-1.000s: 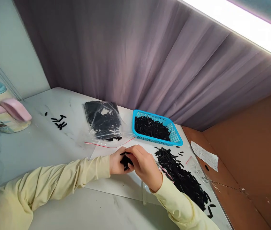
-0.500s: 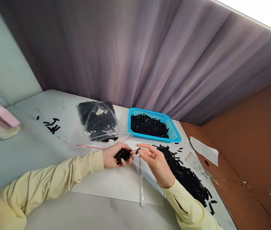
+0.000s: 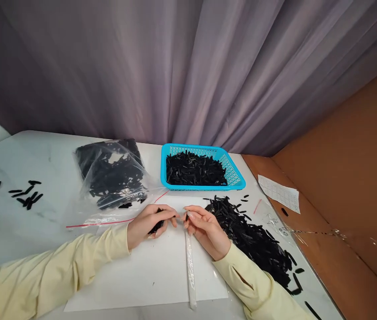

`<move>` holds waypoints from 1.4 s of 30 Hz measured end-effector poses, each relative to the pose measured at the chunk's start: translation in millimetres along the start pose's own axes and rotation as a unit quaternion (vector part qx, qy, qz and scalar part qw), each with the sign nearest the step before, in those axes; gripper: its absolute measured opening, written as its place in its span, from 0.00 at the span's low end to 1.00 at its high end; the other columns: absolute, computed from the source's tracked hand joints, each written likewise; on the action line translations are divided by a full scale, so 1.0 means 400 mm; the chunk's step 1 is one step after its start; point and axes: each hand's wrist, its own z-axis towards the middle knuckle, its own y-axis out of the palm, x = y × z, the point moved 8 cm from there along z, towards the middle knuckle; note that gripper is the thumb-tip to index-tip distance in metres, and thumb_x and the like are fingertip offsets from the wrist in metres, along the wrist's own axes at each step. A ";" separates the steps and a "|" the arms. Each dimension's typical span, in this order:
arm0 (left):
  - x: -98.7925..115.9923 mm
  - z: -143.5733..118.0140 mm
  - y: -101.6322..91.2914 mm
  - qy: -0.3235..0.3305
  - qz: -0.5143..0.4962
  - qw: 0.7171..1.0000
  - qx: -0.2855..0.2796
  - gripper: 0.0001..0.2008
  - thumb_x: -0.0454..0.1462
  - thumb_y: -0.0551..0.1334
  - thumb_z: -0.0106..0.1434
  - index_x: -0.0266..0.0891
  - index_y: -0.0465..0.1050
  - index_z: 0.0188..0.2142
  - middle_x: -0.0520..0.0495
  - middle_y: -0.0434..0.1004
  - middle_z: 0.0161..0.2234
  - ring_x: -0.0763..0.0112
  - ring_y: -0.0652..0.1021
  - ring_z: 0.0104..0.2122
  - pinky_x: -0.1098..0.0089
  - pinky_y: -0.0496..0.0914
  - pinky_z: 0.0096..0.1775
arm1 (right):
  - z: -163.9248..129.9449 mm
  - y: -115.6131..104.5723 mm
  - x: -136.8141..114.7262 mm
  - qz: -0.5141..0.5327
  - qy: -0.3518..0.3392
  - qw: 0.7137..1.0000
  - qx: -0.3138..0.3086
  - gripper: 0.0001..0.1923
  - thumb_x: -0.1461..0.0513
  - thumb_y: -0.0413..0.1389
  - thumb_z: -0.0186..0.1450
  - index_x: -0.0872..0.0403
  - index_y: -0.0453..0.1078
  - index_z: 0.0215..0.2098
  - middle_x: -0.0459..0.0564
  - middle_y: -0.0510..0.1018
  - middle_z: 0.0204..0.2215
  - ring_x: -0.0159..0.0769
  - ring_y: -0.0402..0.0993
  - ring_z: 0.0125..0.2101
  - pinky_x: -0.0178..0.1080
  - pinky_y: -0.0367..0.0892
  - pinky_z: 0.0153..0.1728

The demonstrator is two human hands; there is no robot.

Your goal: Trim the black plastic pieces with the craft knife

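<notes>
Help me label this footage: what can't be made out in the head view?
In the head view:
- Number of black pieces in the left hand: hidden by that hand.
- Shape of the dark item in the right hand: mostly covered by it.
- Marks on the gridded paper: too small.

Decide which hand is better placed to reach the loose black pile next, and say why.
Probably the right hand: it is nearer the loose black pile and seems to pinch a small dark piece, while the left hand cups black pieces.
</notes>
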 end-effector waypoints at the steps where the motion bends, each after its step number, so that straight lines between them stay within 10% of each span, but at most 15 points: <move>1: 0.002 -0.001 -0.003 0.016 0.033 0.999 0.001 0.09 0.37 0.58 0.59 0.32 0.72 0.29 0.54 0.63 0.14 0.85 0.56 0.09 0.80 0.46 0.11 | 0.000 -0.002 0.002 -0.001 0.001 1.000 0.002 0.09 0.63 0.63 0.52 0.56 0.74 0.32 0.47 0.78 0.25 0.26 0.71 0.23 0.28 0.63 0.22; 18: -0.008 -0.011 0.015 0.047 0.169 0.983 -0.048 0.16 0.47 0.53 0.61 0.35 0.65 0.29 0.59 0.58 0.12 0.83 0.59 0.10 0.81 0.54 0.12 | -0.009 -0.012 0.017 -0.071 -0.013 0.996 0.051 0.05 0.63 0.65 0.50 0.55 0.76 0.26 0.44 0.76 0.18 0.25 0.68 0.19 0.31 0.63 0.24; 42: 0.005 -0.022 0.022 0.077 0.191 0.977 -0.057 0.14 0.45 0.52 0.63 0.35 0.66 0.30 0.59 0.58 0.12 0.83 0.58 0.10 0.81 0.54 0.13 | -0.020 0.030 0.025 -0.144 0.018 0.989 -0.038 0.17 0.54 0.51 0.63 0.59 0.67 0.24 0.47 0.73 0.18 0.27 0.65 0.16 0.33 0.60 0.20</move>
